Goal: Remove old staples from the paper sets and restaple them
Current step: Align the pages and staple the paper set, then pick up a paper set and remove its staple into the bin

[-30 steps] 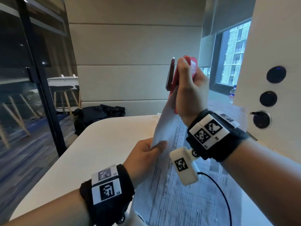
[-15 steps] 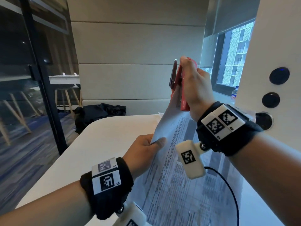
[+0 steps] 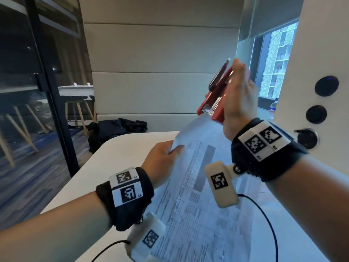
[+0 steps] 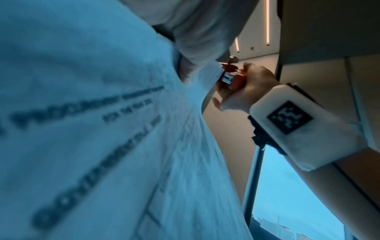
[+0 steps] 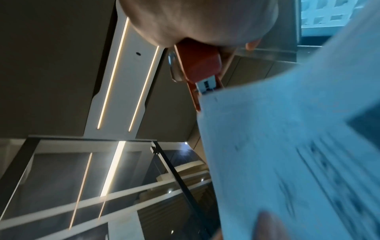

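At the centre right of the head view, the right hand (image 3: 238, 95) is raised above the tabletop (image 3: 105, 167), its fingers wrapped round a red stapler (image 3: 214, 100). The stapler stands nearly on end, tilted, with its metal mouth pointing down and left. The top corner of the paper set (image 3: 198, 186) sits right at that mouth; the right wrist view shows the corner touching the metal nose between the red parts, though I cannot tell how far in it goes.

The left hand (image 3: 160, 157), lower and left of centre, pinches the left edge of the sheets, thumb on the printed face and fingers behind. The paper is lifted off the tabletop at its upper end and slopes down toward the bottom of the frame. It carries printed tables and a grey bar, the text too blurred to read.

Both wrists wear black bands with square coded tags. A black bag (image 3: 117, 129) lies on the floor beyond the tabletop, in the middle of the frame. A window (image 3: 275, 63) shows at the upper right, and stools (image 3: 79, 110) stand behind glass at the left.
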Motion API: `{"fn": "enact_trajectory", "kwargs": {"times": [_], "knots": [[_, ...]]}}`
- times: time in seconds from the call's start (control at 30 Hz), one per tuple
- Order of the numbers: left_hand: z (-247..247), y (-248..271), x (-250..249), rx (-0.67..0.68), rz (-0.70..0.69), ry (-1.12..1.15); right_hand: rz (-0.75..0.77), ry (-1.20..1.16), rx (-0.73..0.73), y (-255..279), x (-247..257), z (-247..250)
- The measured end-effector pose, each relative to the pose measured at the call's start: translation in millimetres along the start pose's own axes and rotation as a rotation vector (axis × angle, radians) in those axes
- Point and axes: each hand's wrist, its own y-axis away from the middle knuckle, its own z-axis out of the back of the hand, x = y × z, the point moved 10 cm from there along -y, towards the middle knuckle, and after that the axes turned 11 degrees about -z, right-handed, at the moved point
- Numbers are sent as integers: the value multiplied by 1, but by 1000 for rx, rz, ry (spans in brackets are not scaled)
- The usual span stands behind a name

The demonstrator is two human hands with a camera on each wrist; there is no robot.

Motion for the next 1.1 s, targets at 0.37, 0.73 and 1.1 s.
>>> {"fn": "enact_trajectory", "kwargs": {"times": [0.37, 0.73, 1.1], "knots": [[114, -19, 143, -6, 467, -422, -235, 801, 227, 3, -58, 29], [172, 7, 236, 124, 760, -774, -390, 1621, 868, 81, -178, 54], [133, 0, 251, 660, 739, -1173, -341, 1873, 1114, 114, -205, 59]]}}
